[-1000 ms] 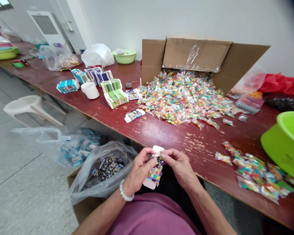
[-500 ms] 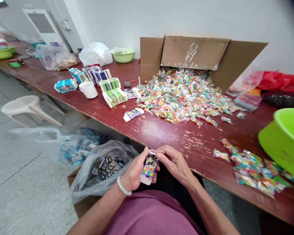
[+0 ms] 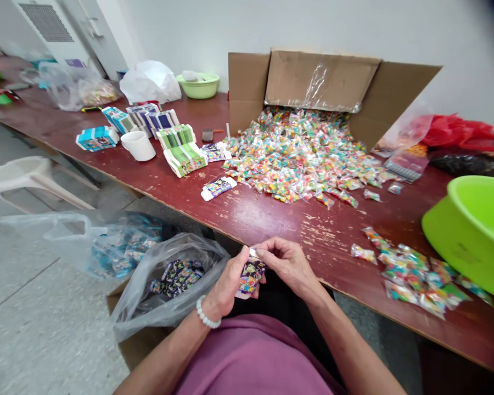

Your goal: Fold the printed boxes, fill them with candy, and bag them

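A small dark printed candy box (image 3: 252,276) is held over my lap at the table's front edge. My left hand (image 3: 229,282) is wrapped round it, thumb along its left side and fingertips behind. At the top end, my right hand (image 3: 288,267) pinches the white flap (image 3: 253,253) between thumb and forefinger. The inside of the box is hidden. Left of my hands, an open clear plastic bag (image 3: 138,307) holds several similar dark boxes (image 3: 179,277).
A heap of wrapped candies (image 3: 300,159) spills from a cardboard box (image 3: 321,82). Flattened cartons (image 3: 218,188), green bundled cartons (image 3: 181,151) and a white mug (image 3: 139,146) sit to its left. At right are loose candy packets (image 3: 414,274) and a lime-green basin (image 3: 456,241). A stool (image 3: 33,178) stands left.
The flap has bent, showing more white at the top, with my right fingers still on it. The box's lower end is tilted more out of sight. The view has shifted slightly right.
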### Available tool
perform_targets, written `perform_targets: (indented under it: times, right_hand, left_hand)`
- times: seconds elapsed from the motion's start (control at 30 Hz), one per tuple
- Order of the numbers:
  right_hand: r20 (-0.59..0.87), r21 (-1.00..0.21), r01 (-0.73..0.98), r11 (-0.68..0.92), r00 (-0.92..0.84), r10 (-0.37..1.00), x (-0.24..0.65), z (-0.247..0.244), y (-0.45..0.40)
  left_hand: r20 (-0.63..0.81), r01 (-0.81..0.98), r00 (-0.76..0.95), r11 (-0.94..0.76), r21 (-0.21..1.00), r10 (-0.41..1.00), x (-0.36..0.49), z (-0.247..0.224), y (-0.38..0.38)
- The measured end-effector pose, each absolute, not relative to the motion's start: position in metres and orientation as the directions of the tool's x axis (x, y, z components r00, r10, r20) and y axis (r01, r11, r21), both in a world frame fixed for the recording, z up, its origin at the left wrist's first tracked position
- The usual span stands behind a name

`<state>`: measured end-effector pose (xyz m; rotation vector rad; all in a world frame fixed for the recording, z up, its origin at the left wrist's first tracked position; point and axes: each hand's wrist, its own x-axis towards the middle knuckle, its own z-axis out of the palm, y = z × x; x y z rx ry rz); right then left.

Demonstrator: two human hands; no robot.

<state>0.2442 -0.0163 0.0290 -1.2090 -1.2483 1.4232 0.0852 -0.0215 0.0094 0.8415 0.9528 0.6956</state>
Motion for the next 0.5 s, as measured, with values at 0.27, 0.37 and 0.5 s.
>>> perform_targets:
  times: [0.27, 0.37, 0.5]
  right_hand:
    - [0.045, -0.995, 0.078, 0.059, -0.172, 0.984, 0.238, 0.03, -0.029]
    - [0.157, -0.978, 0.106, 0.18, -0.198, 0.968, 0.233, 0.028, -0.038]
    - [0.221, -0.936, 0.219, 0.277, -0.248, 0.943, 0.241, 0.019, -0.017]
  left_hand:
    - [-0.409, -0.212, 0.391, 0.513, 0.832, 0.825, 0.085, 0.0, -0.024]
    - [-0.46, -0.272, 0.384, 0.574, 0.772, 0.801, 0.086, -0.002, -0.022]
    - [-0.491, -0.354, 0.344, 0.594, 0.722, 0.801, 0.086, -0.002, -0.02]
